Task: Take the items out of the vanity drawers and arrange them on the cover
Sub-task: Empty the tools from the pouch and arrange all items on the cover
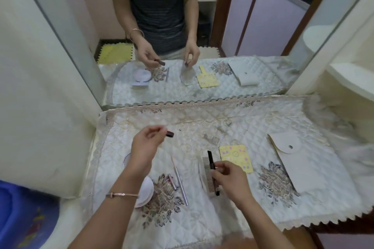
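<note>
A quilted white cover (pixel 202 127) with floral embroidery lies over the vanity top. My left hand (pixel 145 143) hovers above its left part and pinches a small dark maroon tube (pixel 170 134). My right hand (pixel 228 180) is lower and to the right, and pinches a slim dark stick (pixel 212 167) that stands over a metal comb (pixel 208 175). On the cover lie a yellow patterned card (pixel 236 157), a white snap pouch (pixel 293 161), two slim pencils (pixel 180 182), a short pink tube (pixel 172 182) and a white round compact (pixel 144 192) partly hidden by my left forearm.
A mirror (pixel 182 25) stands at the back of the vanity and reflects the hands and items. A white wall panel (pixel 40 86) closes the left side. White shelves (pixel 348 78) rise on the right. A blue object (pixel 24 214) sits low at the left.
</note>
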